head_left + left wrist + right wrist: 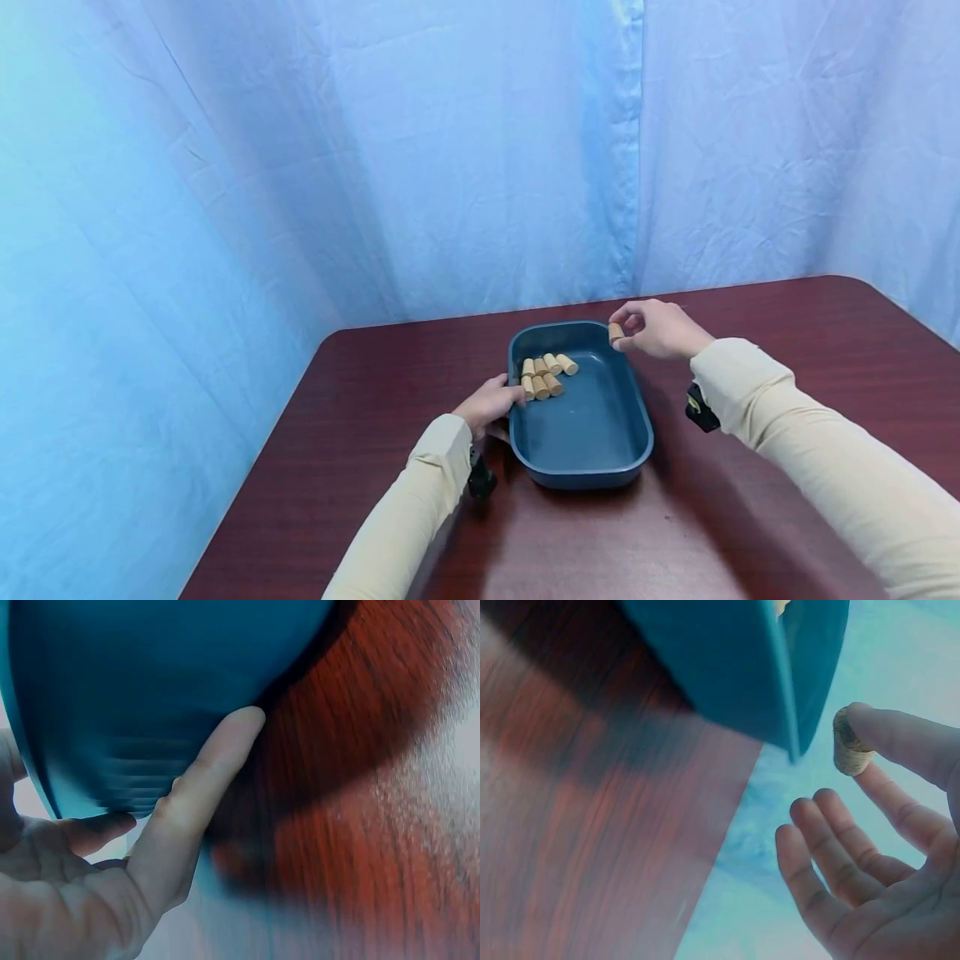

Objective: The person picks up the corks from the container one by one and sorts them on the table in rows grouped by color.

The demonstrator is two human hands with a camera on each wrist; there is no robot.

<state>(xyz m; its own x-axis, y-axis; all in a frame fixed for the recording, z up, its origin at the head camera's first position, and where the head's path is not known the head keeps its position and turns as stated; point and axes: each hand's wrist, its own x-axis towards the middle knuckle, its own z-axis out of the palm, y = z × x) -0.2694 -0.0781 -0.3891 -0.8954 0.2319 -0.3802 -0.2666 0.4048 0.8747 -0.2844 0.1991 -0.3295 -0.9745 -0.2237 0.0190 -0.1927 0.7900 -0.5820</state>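
A dark blue rectangular tray (577, 433) with rounded corners stands on the table. Inside, several cork stoppers (553, 385) lie in two rows against its left wall. My left hand (491, 404) holds that left wall, fingers over the rim; in the left wrist view one digit (232, 742) lies along the outer side. Above the tray's far right corner, my right hand (656, 327) pinches a single cork stopper (850, 742) between thumb and index finger. The other three fingers of that hand are spread loosely in the right wrist view.
The dark red wooden table (375, 483) has a rounded far left corner, and its back edge runs just behind the tray. Light blue curtains (465, 167) hang behind and at the left. A black wrist device (702, 408) sits under the right cuff.
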